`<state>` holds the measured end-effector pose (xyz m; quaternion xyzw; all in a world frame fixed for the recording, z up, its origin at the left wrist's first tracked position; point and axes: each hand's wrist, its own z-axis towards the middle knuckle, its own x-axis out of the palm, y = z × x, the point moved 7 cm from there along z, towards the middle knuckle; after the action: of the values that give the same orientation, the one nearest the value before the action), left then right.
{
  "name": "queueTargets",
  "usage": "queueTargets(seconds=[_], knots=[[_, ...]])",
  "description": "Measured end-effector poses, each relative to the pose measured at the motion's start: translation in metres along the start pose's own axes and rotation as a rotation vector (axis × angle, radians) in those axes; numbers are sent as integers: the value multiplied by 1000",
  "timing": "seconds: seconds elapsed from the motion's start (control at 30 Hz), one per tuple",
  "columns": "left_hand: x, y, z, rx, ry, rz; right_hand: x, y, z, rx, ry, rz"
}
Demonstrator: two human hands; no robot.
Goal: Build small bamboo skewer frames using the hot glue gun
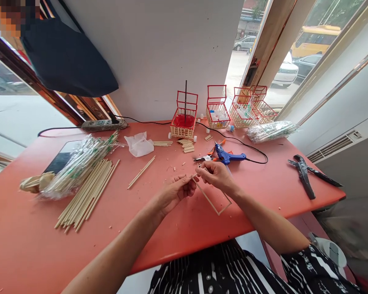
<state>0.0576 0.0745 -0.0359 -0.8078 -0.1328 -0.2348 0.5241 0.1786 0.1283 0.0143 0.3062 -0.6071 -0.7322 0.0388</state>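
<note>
Between my two hands is a rectangular frame of thin wooden sticks [209,198], tilted above the red table. My left hand [180,186] pinches the frame near its far left corner. At that same corner the fingers of my right hand [213,173] are pressed together; they partly hide what they grip. The frame's near end, with two joined corners, hangs free below my right wrist. Just beyond my right hand lies a blue glue gun [228,155] with a black cord. Beside it are orange-handled pliers [205,158], partly covered by the glue gun.
Loose wooden sticks [87,196] and a plastic-wrapped bundle [79,163] lie left. Short cut sticks [186,145] sit before a small stick cart [184,122]. More red-trimmed carts [217,112] stand behind. Black-handled cutters [305,175] lie right. A power strip [104,123] is at the back.
</note>
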Motion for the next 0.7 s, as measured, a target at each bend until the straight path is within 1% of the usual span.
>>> queueTargets(seconds=[0.13, 0.37, 0.53, 0.7], knots=[[-2, 0, 0, -4, -10, -1, 2, 2, 0, -9, 5, 4], [-5, -3, -1, 61, -51, 31, 5, -1, -1, -13, 23, 19], [-5, -2, -2, 61, -52, 49, 5, -2, 1, -11, 28, 19], [-2, -7, -3, 109, -64, 138, 2, -5, 4, -1, 8, 17]])
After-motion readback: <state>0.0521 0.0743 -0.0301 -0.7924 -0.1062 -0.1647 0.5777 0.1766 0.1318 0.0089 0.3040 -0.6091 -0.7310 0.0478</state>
